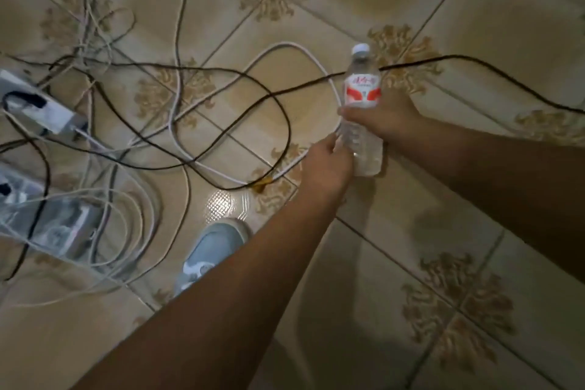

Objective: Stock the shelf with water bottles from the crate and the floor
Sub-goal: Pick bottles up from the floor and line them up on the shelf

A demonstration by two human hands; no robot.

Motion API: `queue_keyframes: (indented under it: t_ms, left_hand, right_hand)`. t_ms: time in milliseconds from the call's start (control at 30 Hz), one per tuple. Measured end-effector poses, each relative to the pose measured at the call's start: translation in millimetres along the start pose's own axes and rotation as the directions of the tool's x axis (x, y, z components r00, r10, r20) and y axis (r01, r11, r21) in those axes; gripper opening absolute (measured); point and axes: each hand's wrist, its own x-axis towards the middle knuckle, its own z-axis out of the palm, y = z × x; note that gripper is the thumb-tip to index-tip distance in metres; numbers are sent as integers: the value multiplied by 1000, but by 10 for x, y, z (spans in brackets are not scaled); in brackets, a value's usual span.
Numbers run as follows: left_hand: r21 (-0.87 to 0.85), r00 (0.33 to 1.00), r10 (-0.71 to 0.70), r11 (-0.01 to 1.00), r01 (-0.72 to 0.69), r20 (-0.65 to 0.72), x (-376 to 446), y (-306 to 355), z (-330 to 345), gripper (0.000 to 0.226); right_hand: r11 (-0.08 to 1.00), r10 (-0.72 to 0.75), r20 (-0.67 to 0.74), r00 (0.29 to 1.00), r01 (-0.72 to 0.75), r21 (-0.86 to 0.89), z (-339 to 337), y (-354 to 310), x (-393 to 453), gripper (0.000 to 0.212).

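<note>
power strips (41,111) cut off at left edge, blurred

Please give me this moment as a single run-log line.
right hand grips water bottle mid-body | left hand holds its lower part | cables on tiled floor

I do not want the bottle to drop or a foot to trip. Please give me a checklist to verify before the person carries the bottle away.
1. Right hand grips the bottle at its middle: ok.
2. Left hand touches the lower part of the bottle; firm grip: cannot tell.
3. White cap on the bottle: ok.
4. Bottle free of the black cable running behind it: cannot tell.
5. Floor near the shoe free of cables: not ok, white cables loop close by.
6. Shelf in view: not ok.
</note>
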Motion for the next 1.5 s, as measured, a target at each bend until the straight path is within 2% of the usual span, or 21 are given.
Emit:
queue_keyframes:
  t_ms: [133,233,333,400,533,667,733,867,933,1033,1100,1200,1333,1400,1500]
  left_hand:
    - [-58,1000,-9,998,11,30,47,-49,66,34]
    - [-93,996,-41,995,49,82,-243,37,160,39]
    - [-79,988,-45,995,57,148,-727,220,321,59]
    - [-64,985,-35,997,46,171,-1183,441,466,63]
    - [-5,959,91,996,-93,268,-2366,867,787,63]
    - [44,867,261,950,-308,425,-3640,1298,1264,63]
    - [4,790,364,907,-421,493,-4337,1476,1482,66]
    - [-92,600,481,823,-561,640,-5796,1665,1922,65]
    - [-161,457,528,762,-628,716,-6509,1650,2104,64]
    - [-253,273,522,726,-640,808,-7496,1526,2339,57]
    - [-327,123,521,683,-653,845,-8110,1418,2423,51]
    - [-388,-90,457,615,-687,885,-8931,1184,2428,55]
    - [-439,-316,304,604,-665,899,-9807,820,2244,65]
    - [-466,-414,234,597,-653,880,-10146,650,2141,67]
    - [-498,-517,149,577,-647,843,-10504,344,2038,69]
  right_hand:
    - [999,35,-8,999,-35,7,14,-52,142,58]
    - [999,26,8,1000,-26,27,-219,4,-152,51]
    - [987,18,-103,994,-1,162,-570,19,-756,54]
    - [958,17,-192,981,38,284,-902,20,-1258,55]
    - [879,80,-325,942,87,468,-1829,-9,-2364,55]
    - [868,87,-477,874,168,467,-3001,-97,-3702,57]
    - [869,85,-573,815,221,442,-3529,-122,-4453,62]
    - [866,103,-767,634,322,382,-4375,-32,-6103,61]
    - [861,140,-840,524,354,364,-4648,93,-6922,60]
    - [867,201,-915,350,371,332,-4887,320,-8096,59]
    - [863,252,-936,244,380,332,-4948,497,-8815,63]
    - [861,319,-945,77,394,322,-4893,742,-9811,70]
    - [857,387,-911,-139,418,301,-4547,934,-10888,70]
    - [858,415,-881,-226,419,297,-4312,1028,-11300,70]
    - [853,461,-826,-324,417,313,-3921,1151,-11783,72]
